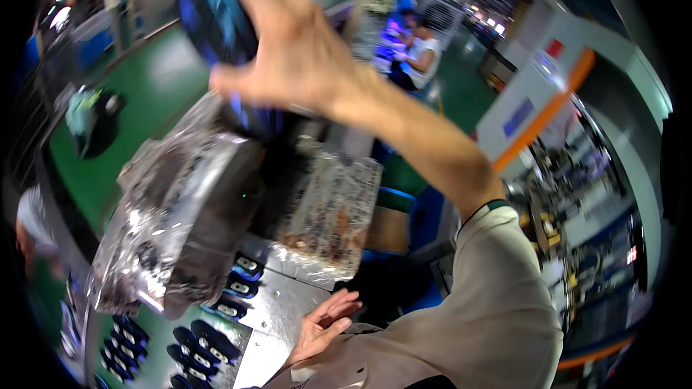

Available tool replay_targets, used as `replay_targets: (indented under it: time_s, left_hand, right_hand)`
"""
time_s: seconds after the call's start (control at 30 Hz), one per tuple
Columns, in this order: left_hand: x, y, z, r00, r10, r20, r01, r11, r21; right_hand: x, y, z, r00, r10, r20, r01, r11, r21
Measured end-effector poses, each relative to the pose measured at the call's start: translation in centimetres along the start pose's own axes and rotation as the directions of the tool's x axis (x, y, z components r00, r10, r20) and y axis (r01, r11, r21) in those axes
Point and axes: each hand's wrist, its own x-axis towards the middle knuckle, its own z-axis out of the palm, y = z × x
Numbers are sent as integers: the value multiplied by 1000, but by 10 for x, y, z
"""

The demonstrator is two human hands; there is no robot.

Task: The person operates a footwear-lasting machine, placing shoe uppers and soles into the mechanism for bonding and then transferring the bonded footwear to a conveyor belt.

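Right hand [288, 43] raised high, grip closed on dark blue-black object [216, 11], clear plastic bag [216, 202] hanging below. Left hand [324, 324] open, near body, touching nothing. Metal desk [281, 310] below holds rows of dark blue parts [202, 342]. Green floor [144, 101] far left; factory hall beyond.

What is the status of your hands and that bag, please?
Right hand raised, gripping black-and-blue item in clear plastic bag. Left hand open, empty, low. Nothing obstructing.
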Motion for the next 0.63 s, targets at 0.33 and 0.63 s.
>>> replay_targets:
  time_s: [0.33,0.63]
  left_hand:
    - [159,-54,125,884,457,99,-467,855,226]
    - [201,-195,296,930,-192,312,168,980,105]
  right_hand:
    - [-226,-121,-233,844,527,100,-355,688,-633]
    - [-487,-224,-405,-51,958,-283,-804,128,581]
